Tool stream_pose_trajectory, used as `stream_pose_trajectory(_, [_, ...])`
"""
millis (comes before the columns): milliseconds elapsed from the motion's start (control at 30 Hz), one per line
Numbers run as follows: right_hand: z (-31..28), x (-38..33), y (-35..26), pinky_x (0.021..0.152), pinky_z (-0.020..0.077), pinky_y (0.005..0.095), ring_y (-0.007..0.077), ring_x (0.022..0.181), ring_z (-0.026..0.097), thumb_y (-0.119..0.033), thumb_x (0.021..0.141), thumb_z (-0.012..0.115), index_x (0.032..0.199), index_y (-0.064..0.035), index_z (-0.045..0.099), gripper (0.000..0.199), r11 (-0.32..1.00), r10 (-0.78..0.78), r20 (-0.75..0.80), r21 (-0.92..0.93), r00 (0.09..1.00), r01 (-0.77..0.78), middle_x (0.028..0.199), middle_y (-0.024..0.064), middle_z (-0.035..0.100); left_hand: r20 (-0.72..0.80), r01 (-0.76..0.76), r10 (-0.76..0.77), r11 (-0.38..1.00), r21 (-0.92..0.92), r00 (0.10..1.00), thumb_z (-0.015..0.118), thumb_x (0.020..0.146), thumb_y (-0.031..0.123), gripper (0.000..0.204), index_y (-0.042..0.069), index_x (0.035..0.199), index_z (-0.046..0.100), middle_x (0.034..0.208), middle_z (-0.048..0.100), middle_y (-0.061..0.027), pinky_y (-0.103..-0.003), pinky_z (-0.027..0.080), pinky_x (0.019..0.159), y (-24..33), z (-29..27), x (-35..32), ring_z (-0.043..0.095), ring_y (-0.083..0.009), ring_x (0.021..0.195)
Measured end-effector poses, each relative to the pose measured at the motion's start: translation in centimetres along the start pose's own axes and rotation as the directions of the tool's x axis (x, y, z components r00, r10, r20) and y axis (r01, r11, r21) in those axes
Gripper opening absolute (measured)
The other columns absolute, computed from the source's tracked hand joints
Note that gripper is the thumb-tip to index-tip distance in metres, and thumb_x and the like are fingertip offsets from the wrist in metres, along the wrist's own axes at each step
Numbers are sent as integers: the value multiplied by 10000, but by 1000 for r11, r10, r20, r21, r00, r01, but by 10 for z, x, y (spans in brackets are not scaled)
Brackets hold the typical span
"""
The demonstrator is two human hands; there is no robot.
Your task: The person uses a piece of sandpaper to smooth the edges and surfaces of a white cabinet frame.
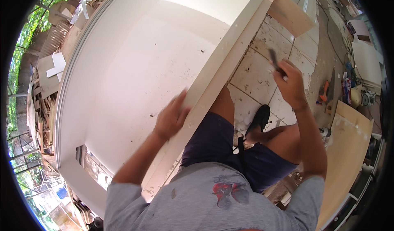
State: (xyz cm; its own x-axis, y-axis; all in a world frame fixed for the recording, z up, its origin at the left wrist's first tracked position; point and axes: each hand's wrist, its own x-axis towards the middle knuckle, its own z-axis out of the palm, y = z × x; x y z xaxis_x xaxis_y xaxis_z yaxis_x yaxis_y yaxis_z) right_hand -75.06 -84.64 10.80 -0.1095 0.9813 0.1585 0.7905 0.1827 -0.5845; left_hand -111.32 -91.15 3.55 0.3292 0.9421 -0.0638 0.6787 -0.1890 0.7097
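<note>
The left hand (171, 118) lies flat, fingers spread, on the white cabinet's front edge (223, 62), which runs away up-right. The right hand (292, 85), well apart over the tiled floor (256, 73), pinches a dark slim tool (274, 60).

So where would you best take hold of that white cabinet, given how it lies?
Probably by the long front edge board of the white cabinet, from the person's side. That edge is narrow, straight and free along the tiled floor, and the left hand already rests on it. The right hand is busy with a dark slim tool.
</note>
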Motion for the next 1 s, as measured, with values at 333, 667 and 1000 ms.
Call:
stream_pose_trajectory(333, [108, 166, 87, 721, 510, 446, 342, 782, 611, -130, 835, 579, 1043, -105, 648, 220, 968, -155, -395, -245, 906, 59, 875, 139, 641, -53, 186, -178, 942, 280, 983, 662, 811, 249, 628, -31, 1301, 387, 1125, 588, -231, -452, 533, 701, 5, -4, -115, 628, -398, 933])
stream_pose_trajectory(667, [145, 88, 17, 681, 529, 403, 309, 778, 621, -64, 791, 573, 984, -99, 687, 227, 977, -200, -419, -156, 886, 147, 865, 111, 656, -5, 197, -206, 927, 321, 979, 633, 834, 241, 615, -30, 1309, 352, 1122, 563, -228, -455, 523, 696, 9, -9, -114, 613, -416, 917])
stream_pose_trajectory(1000, [166, -59, -103, 600, 473, 338, 212, 701, 595, -68, 765, 602, 879, -90, 674, 136, 939, -344, -101, -30, 933, 343, 733, 72, 589, -3, 155, -159, 958, 242, 987, 580, 882, 259, 565, -55, 1300, 365, 1164, 538, -262, -450, 524, 729, 5, -12, -111, 604, -424, 956])
